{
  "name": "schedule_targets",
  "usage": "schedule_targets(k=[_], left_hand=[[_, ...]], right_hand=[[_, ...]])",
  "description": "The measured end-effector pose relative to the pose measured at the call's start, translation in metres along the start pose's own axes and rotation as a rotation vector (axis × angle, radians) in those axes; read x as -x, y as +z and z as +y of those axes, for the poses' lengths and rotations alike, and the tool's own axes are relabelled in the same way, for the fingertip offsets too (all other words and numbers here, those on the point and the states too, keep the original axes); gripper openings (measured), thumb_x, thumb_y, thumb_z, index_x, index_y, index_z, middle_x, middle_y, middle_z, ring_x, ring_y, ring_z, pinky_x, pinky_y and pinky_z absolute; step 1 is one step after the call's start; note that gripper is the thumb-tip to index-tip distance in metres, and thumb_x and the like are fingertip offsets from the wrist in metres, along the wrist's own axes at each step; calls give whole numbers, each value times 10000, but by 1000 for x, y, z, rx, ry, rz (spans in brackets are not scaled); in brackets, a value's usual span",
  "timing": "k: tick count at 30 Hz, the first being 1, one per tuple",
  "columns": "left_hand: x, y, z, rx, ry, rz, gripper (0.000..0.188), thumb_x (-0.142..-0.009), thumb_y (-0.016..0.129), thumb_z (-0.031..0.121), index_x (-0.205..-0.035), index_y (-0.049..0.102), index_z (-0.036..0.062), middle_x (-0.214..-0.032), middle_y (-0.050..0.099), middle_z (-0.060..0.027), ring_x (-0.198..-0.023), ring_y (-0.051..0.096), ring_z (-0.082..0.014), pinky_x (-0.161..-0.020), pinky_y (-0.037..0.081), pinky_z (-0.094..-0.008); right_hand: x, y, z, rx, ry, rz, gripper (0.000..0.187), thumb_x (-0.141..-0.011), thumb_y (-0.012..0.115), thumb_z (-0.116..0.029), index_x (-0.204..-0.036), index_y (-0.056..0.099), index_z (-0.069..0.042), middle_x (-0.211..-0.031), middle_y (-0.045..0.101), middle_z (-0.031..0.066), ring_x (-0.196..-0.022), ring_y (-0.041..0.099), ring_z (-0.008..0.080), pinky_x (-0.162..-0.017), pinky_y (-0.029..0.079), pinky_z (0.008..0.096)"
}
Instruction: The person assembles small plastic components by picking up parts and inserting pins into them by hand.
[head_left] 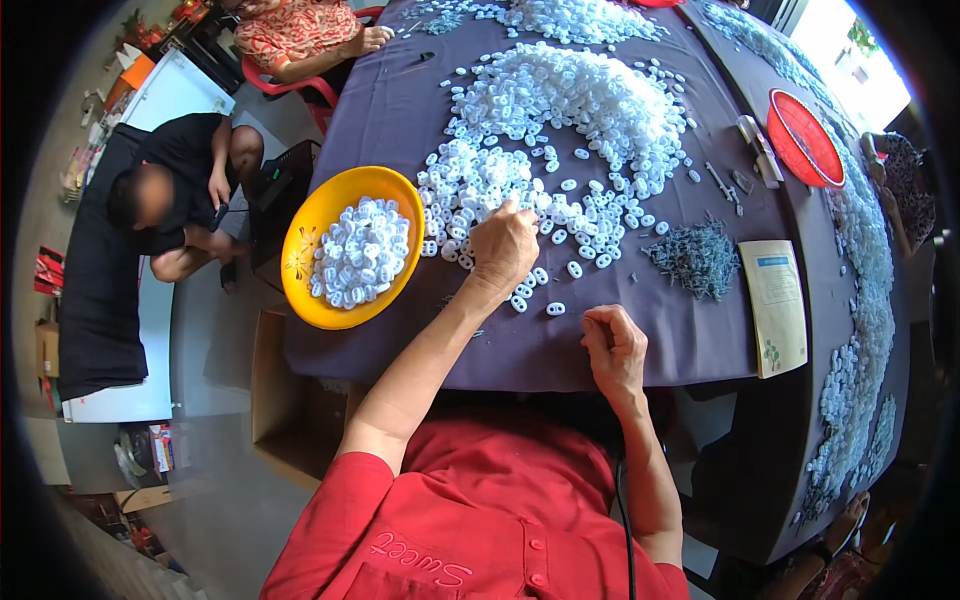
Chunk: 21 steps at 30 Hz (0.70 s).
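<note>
My left hand (505, 245) reaches over the near edge of a heap of small white oval plastic pieces (470, 180), each with two holes. Its fingers are curled and pressed together; whatever they grip is hidden beneath them. Low over the front of the table, my right hand (613, 345) is closed too, thumb against the fingers, its contents too small or hidden to make out. A loose white oval piece (555, 309) lies between the two hands. Beyond my right hand sits a pile of thin grey-green pieces (697, 258).
A yellow bowl (405, 262) full of white pieces stands left. To the right are a paper packet (775, 310), a red basket (806, 140) and a long band of white pieces (868, 260). Other people sit around; a cardboard box (285, 400) stands below the table's left corner.
</note>
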<state>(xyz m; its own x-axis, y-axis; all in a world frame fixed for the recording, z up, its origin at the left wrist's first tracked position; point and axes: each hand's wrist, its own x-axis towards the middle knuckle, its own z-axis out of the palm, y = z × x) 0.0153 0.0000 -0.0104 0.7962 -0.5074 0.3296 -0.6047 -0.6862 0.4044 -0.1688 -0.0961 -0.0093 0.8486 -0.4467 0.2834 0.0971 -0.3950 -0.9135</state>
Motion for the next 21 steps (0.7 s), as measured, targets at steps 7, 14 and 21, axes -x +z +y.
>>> schedule_targets(k=[7,14,21], left_hand=[[3,-9,2,-8,59,-57,60,-724,631,145,-717,653,90,-829,594,-121,-740,615,-297,-636,491,-390],[-2,-10,6,-9,-41,-104,119,-720,652,201,-771,670,94,-829,629,-99,-762,619,-279,-658,488,-383],[-2,0,11,13,-9,-78,118,-735,633,198,-765,654,86,-802,644,-98,-745,627,-276,-646,486,-391]], right_hand=[[0,1,0,10,-6,9,67,-771,566,55,-812,544,7,-715,560,90,-547,559,153,-516,434,251],[1,1,2,45,-44,1,47,-799,551,39,-835,555,9,-711,552,50,-560,543,88,-517,429,211],[1,1,0,35,-35,-5,53,-791,557,41,-833,556,9,-716,559,55,-560,546,93,-525,434,215]])
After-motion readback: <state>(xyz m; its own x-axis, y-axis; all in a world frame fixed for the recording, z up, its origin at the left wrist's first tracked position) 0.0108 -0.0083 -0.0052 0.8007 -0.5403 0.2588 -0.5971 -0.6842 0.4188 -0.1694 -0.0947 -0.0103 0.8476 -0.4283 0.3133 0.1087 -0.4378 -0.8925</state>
